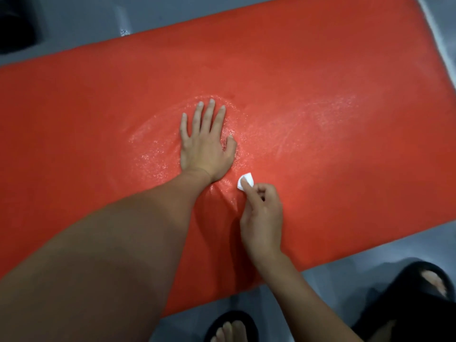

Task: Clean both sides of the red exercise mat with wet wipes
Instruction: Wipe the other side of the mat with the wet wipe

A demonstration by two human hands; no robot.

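Note:
The red exercise mat (333, 149) lies flat on a grey floor and fills most of the view. My left hand (206, 141) presses flat on the mat's middle, fingers spread and straight, with wet shiny streaks around it. Just below and right of its wrist, my right hand (262, 213) pinches a small folded white wet wipe (246, 180) between thumb and fingers, the wipe touching the mat. The mat dents and wrinkles slightly near the left wrist.
Grey floor (74, 28) borders the mat at the top and bottom. My feet in black slippers (424, 287) stand at the mat's near edge, bottom right and bottom centre. A dark object (14, 30) sits at the top left corner.

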